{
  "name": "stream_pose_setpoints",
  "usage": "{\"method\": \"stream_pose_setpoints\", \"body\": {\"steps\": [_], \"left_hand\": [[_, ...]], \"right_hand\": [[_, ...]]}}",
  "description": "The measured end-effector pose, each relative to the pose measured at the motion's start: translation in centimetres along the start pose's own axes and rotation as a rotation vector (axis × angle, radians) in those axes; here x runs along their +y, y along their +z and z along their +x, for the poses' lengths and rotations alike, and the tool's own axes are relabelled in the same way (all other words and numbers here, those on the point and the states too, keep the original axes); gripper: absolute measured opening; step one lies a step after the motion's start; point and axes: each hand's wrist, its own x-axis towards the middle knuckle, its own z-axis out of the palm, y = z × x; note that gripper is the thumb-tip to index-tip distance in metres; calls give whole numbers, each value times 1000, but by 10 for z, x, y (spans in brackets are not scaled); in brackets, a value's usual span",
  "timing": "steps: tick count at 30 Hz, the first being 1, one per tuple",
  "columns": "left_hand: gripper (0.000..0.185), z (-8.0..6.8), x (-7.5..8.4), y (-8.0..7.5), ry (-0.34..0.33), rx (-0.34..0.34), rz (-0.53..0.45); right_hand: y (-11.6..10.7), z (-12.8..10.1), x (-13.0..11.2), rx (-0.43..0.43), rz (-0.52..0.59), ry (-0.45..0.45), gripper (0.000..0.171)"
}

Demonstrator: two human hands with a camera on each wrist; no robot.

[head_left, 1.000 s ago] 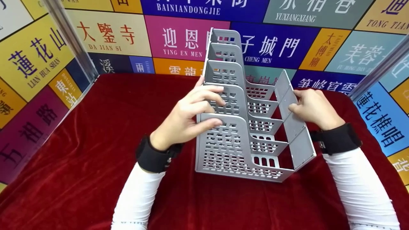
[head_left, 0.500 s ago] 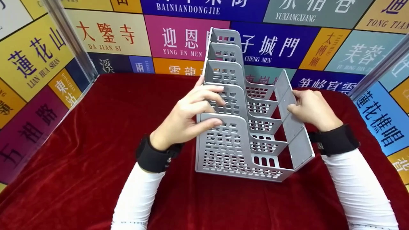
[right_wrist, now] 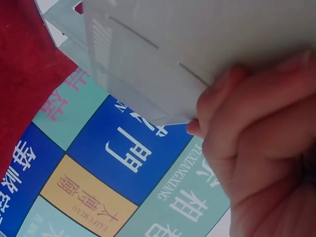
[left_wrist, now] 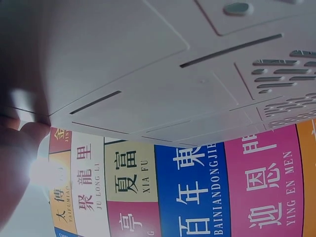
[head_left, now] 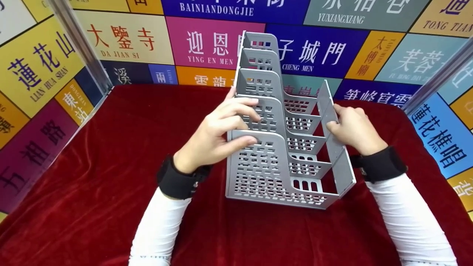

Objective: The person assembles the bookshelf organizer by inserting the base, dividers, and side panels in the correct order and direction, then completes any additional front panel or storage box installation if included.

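A grey plastic file rack (head_left: 258,162) with several perforated compartments stands on the red cloth in the head view. My left hand (head_left: 218,129) grips its tall back side, the thumb lying over the nearest divider and the fingers spread above the second. Along the low front runs a long grey front panel (head_left: 342,168), leaning slightly outward. My right hand (head_left: 356,127) holds this panel near its middle, thumb over the upper edge and fingers on the outer face. The right wrist view shows curled fingers (right_wrist: 256,113) against the panel. In the left wrist view, the rack's back (left_wrist: 148,74) fills the upper part.
Red velvet cloth (head_left: 111,166) covers the table under the rack. Behind it stands a wall of colourful printed signs (head_left: 210,44), with metal posts (head_left: 83,44) at the corners. The rack's far end is close to that wall.
My right hand has moved left with the front panel, which now leans less outward and sits closer to the dividers' front ends. The left hand has stayed in place.
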Motion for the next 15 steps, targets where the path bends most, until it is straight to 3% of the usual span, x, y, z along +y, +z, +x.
{"method": "stream_pose_setpoints", "body": {"steps": [10,15], "left_hand": [[36,-1,0,1,-4,12,-5],[35,-1,0,2,2,16,-6]], "right_hand": [[1,-5,3,-123,-6,51,69],[11,-3,7,-238,-59,35,73]]}}
